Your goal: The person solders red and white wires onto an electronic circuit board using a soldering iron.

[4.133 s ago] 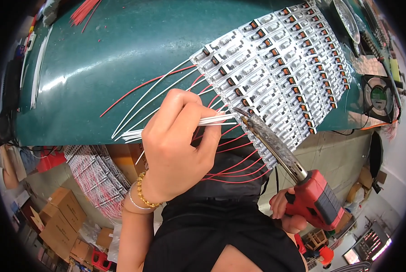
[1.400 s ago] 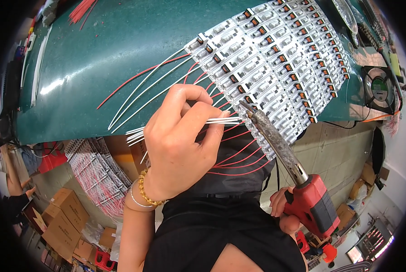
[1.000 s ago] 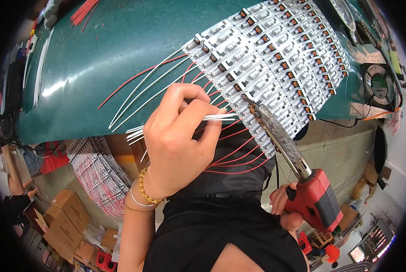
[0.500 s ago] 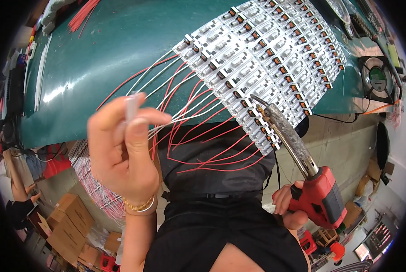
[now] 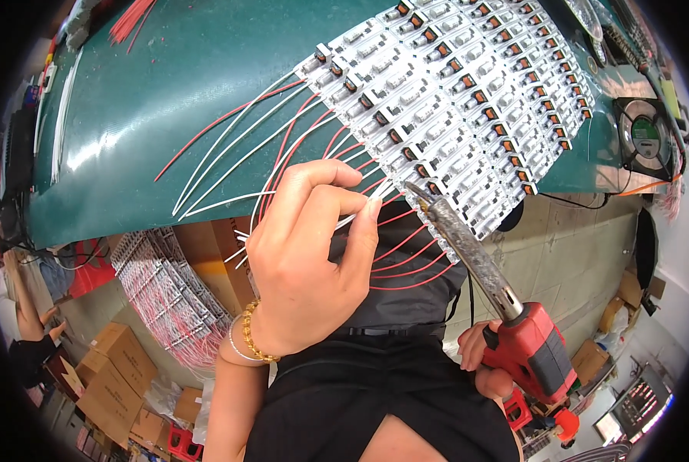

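Observation:
My left hand [image 5: 314,250] is closed, with thumb and forefinger pinching a white wire [image 5: 380,189] at the near edge of a panel of white circuit boards [image 5: 437,100]. In my right hand [image 5: 479,358] is a red and black soldering gun [image 5: 535,350]. Its long metal barrel points up and left, and the tip [image 5: 414,189] is at the board edge, close beside the pinched wire; whether it touches cannot be told. Red wires [image 5: 406,258] and white wires [image 5: 229,150] run from the panel's left edge. My fingers hide part of them.
The green tabletop [image 5: 167,92] carries the panel, and a bundle of red wires [image 5: 133,21] lies at the far left. A small fan [image 5: 642,132] stands at right. More wired boards [image 5: 171,289] hang below the table edge, near cardboard boxes [image 5: 121,385]. Another person's arm [image 5: 23,296] shows at far left.
My left hand has moved right and down to the board edge, its fingers now on a white wire. The soldering gun has shifted slightly left and down; the panel appears shifted slightly right.

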A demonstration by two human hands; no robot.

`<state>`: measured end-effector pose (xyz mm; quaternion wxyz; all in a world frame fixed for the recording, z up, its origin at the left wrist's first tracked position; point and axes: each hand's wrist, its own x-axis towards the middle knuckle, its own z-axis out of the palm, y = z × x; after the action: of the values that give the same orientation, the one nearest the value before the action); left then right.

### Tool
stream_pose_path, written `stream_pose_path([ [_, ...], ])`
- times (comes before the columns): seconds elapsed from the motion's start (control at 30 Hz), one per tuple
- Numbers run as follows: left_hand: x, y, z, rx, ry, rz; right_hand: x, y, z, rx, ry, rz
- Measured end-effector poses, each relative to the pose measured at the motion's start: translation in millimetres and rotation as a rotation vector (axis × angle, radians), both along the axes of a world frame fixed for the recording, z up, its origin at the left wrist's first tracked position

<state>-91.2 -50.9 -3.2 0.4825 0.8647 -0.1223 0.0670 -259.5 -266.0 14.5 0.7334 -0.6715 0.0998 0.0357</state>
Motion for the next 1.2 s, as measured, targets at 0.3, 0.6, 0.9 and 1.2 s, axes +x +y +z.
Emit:
stream_pose_path([
  [0.3,-1,0,3,0.036,0.028,0.009,-4,-4,-2,-0.088,0.139,0.02],
  [0.6,0,-1,2,0.041,-0.005,0.005,9,1,8,0.051,0.113,-0.022],
  [0.9,-2,2,3,-0.089,0.041,0.007,5,0,-23,-0.052,-0.241,-0.003],
  [1.2,-3,-5,1,0.017,-0.041,-0.043,-2,-13,13,0.061,0.179,0.028],
])
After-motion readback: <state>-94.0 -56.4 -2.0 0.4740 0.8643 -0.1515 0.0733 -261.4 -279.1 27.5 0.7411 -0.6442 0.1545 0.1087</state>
